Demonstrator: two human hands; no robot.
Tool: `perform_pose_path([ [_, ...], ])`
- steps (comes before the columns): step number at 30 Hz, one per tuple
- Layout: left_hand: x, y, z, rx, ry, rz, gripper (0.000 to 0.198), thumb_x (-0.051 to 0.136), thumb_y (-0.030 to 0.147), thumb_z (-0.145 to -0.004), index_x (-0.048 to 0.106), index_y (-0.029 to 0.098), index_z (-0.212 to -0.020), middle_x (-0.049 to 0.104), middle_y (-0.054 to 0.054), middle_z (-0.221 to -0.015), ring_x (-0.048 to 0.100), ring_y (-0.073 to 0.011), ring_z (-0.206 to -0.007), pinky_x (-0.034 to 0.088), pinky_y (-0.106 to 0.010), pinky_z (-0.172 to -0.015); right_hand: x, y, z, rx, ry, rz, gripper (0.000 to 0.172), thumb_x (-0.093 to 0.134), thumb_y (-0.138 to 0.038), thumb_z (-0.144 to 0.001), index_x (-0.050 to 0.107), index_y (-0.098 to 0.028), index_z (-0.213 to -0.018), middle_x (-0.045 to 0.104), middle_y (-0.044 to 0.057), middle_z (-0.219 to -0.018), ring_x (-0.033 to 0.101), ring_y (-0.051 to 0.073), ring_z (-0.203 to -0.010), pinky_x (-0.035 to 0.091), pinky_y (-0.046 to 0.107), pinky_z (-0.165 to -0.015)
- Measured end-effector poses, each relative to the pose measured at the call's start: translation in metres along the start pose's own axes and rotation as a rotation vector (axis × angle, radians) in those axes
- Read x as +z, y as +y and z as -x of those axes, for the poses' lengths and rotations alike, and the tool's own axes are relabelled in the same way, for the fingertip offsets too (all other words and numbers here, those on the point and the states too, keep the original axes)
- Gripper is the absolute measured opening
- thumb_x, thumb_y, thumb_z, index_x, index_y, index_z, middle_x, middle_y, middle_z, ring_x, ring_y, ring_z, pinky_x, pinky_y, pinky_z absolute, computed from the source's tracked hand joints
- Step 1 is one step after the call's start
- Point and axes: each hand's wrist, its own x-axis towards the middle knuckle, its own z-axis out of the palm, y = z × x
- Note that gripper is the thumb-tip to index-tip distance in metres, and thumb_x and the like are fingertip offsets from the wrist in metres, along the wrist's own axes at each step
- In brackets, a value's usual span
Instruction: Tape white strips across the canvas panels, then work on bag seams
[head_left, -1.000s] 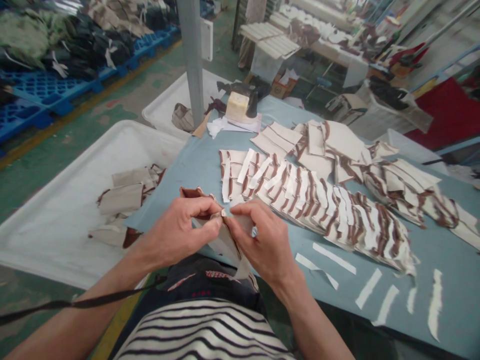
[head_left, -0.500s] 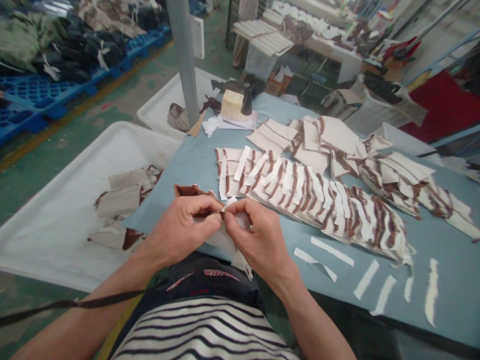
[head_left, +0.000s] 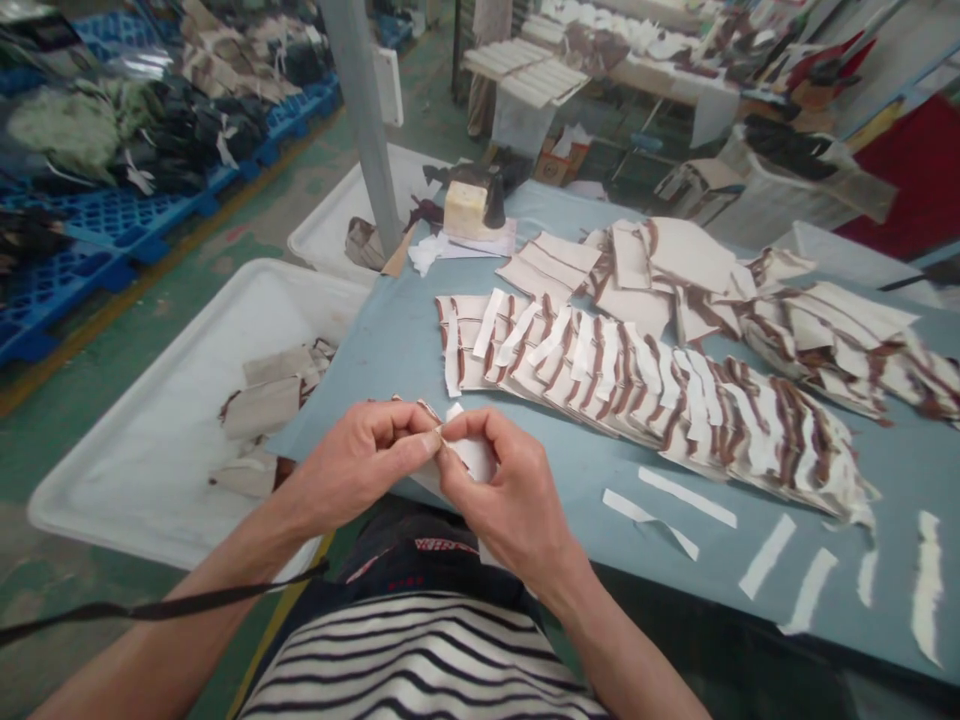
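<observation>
Both hands meet at the near edge of the blue table, pinching one cream fabric piece [head_left: 474, 455] with brown edging. My left hand [head_left: 367, 460] is closed on its edge, thumb against the forefinger. Right beside it, my right hand [head_left: 499, 480] pinches the same edge, fingertips touching the left thumb. A bit of white strip [head_left: 454, 411] sticks up just behind the fingertips. Much of the piece is hidden by the hands. Beyond them lies an overlapping row of cream pieces [head_left: 555, 345] with brown edges and white strips on top.
Loose white strips [head_left: 686, 497] lie on the blue table [head_left: 397, 330] at the right front. More cream pieces [head_left: 690, 255] are heaped behind the row. A white bin [head_left: 150, 470] with fabric pieces stands left; a grey post [head_left: 364, 120] rises by the table's far-left corner.
The brown-lined part of the piece, visible behind my left hand before, is now mostly covered. Both hands still pinch the edge, and the view has shifted slightly.
</observation>
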Motion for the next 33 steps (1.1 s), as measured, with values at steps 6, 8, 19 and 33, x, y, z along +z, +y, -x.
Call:
perform_pose_path([
  [6, 0.018, 0.002, 0.001, 0.068, 0.156, -0.136, 0.033, 0.055, 0.044, -0.093, 0.060, 0.022, -0.068, 0.059, 0.001, -0.066, 0.054, -0.0176, -0.066, 0.044, -0.029, -0.064, 0.014, 0.018, 0.012, 0.154, 0.004, -0.240, 0.021, 0.070, -0.037, -0.086, 0.069, -0.022, -0.100, 0.065, -0.003, -0.077, 0.054, 0.015, -0.063, 0.046, 0.027, -0.060],
  [8, 0.025, -0.001, 0.000, 0.085, 0.196, -0.140, 0.035, 0.051, 0.045, -0.094, 0.055, 0.024, -0.067, 0.055, 0.002, -0.065, 0.051, -0.0173, -0.065, 0.043, -0.029, -0.062, 0.017, 0.025, 0.017, 0.160, 0.043, -0.306, 0.021, 0.072, -0.038, -0.087, 0.069, -0.022, -0.101, 0.066, -0.002, -0.080, 0.056, 0.015, -0.066, 0.048, 0.027, -0.063],
  [19, 0.024, -0.004, 0.005, 0.069, 0.085, -0.055, 0.046, 0.052, 0.049, -0.103, 0.074, 0.018, -0.076, 0.069, 0.000, -0.069, 0.055, -0.0168, -0.065, 0.041, -0.028, -0.063, -0.026, 0.028, 0.021, -0.009, 0.083, -0.229, 0.015, 0.063, -0.031, -0.102, 0.074, -0.023, -0.105, 0.075, 0.001, -0.086, 0.064, 0.015, -0.069, 0.046, 0.027, -0.062],
  [33, 0.046, -0.012, 0.003, -0.015, 0.157, -0.008, 0.045, 0.052, 0.054, -0.099, 0.060, 0.020, -0.070, 0.052, 0.002, -0.068, 0.046, -0.0161, -0.064, 0.037, -0.027, -0.057, -0.017, 0.031, 0.022, 0.004, 0.069, -0.178, 0.018, 0.059, -0.029, -0.095, 0.075, -0.021, -0.093, 0.073, 0.001, -0.081, 0.062, 0.017, -0.070, 0.048, 0.030, -0.070],
])
